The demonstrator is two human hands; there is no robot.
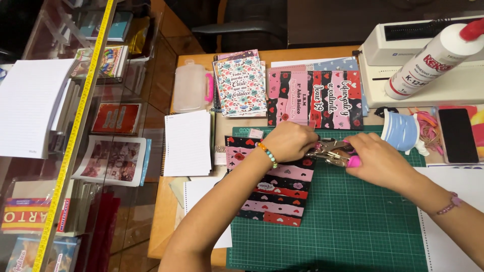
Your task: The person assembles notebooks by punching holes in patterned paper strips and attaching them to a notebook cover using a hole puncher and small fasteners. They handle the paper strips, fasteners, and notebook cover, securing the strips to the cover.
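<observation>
Left hand (290, 142): curled, fingers folded down onto the top edge of the striped heart-pattern cover (275, 194), which is pinned flat on the green cutting mat (353, 221). Right hand (380, 161): closed around the pink handle of a metal hole punch (333, 152), held at the cover's upper right corner, just beside the left hand. Jaw detail of the punch is hidden by the fingers. Mat is laid on the tabletop (164, 211).
</observation>
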